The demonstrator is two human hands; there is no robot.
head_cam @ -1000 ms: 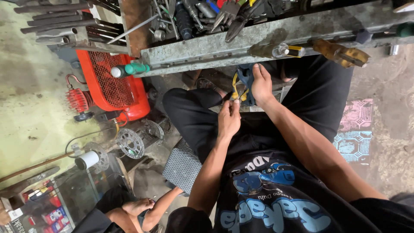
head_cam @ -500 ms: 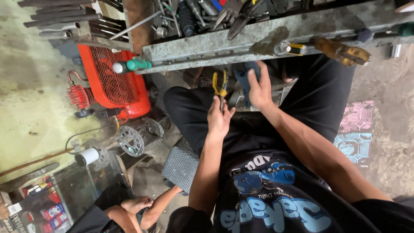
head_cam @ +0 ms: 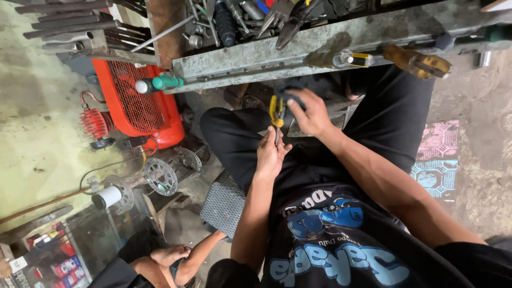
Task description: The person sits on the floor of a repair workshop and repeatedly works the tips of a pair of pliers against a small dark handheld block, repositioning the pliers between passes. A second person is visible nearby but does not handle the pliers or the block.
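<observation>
While the grey metal workbench (head_cam: 320, 50) edge spans overhead, the right hand (head_cam: 309, 113) is wrapped round yellow-handled pliers (head_cam: 277, 109) above the lap, and the left hand (head_cam: 271, 154) pinches a small piece, too tiny to identify, at their nose; the gripping appears mid-way, nothing yet set down.

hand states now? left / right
Left hand: closed on a small part at the plier tips; what the part is cannot be told.
Right hand: closed on the yellow-handled pliers.
</observation>
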